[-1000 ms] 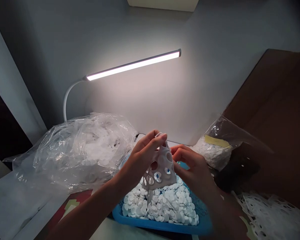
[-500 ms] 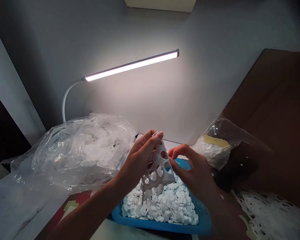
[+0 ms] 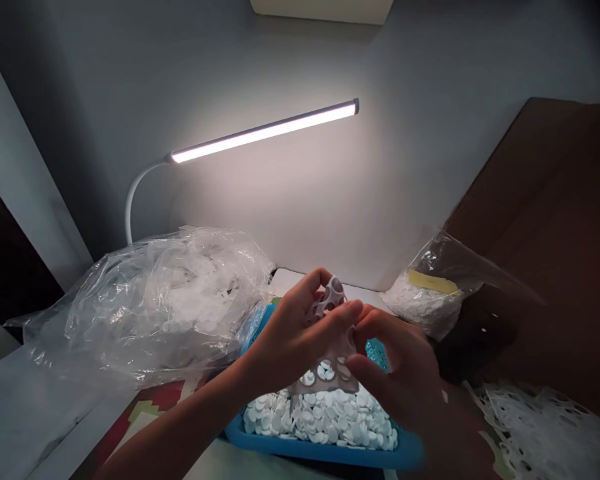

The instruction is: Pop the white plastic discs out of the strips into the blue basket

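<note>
A white sheet with round holes (image 3: 349, 381) hangs over a blue basket (image 3: 330, 453) filled with small white discs (image 3: 325, 417). My left hand (image 3: 300, 333) is closed around the upper part of the sheet, its thumb pointing right across it. The thumb and index finger of my right hand (image 3: 397, 353) pinch at the sheet's right edge, close beside the left thumb. Part of the sheet is hidden behind the left hand.
A large clear plastic bag (image 3: 145, 313) of white pieces lies at left, under a lit lamp (image 3: 265, 131). Another bag (image 3: 430, 303) with a yellow slip stands right. Perforated white sheets (image 3: 550, 427) are piled at lower right.
My left hand has shifted right and slightly down on the sheet, its thumb now lying across it. My right hand has moved a little right and down. The sheet hangs lower over the discs.
</note>
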`<state>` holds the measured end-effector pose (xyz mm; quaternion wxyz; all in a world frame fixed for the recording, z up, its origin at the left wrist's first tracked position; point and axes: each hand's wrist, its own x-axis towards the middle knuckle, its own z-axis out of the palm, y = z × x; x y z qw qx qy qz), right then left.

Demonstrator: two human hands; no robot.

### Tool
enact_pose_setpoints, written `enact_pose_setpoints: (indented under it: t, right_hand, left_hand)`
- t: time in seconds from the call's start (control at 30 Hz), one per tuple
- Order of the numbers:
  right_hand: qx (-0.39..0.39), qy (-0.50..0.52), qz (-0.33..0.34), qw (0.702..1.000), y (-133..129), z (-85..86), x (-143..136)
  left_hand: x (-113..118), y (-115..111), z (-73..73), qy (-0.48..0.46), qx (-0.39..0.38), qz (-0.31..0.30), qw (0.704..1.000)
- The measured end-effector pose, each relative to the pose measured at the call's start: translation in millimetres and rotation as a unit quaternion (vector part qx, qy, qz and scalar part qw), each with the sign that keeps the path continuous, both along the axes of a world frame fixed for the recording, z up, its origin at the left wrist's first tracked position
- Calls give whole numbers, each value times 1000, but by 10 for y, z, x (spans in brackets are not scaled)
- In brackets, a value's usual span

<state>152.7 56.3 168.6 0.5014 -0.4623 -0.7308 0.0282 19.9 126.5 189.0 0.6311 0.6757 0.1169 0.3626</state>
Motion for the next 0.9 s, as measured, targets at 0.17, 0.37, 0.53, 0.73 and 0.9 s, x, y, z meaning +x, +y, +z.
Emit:
enact_pose_setpoints:
  t: [0.17,0.37,0.53,0.73,0.9]
  right_hand:
    - [-20,13,-38,999,16,22,-38]
    - [-29,18,-59,998,23,37,-37]
    - [-57,42,-40,997,11,45,-39]
    - [-115,53,-23,992,-29,104,-77]
    - [-61,85,-36,994,1,26,-61]
  left_hand:
    - [-7,13,-7,25,40,16,999]
    - [-40,39,21,24,67,-9,997]
    - [-32,46,15,13,78,12,997]
    - [-6,65,-18,7,59,14,998]
    - [4,63,-27,-2,56,12,998]
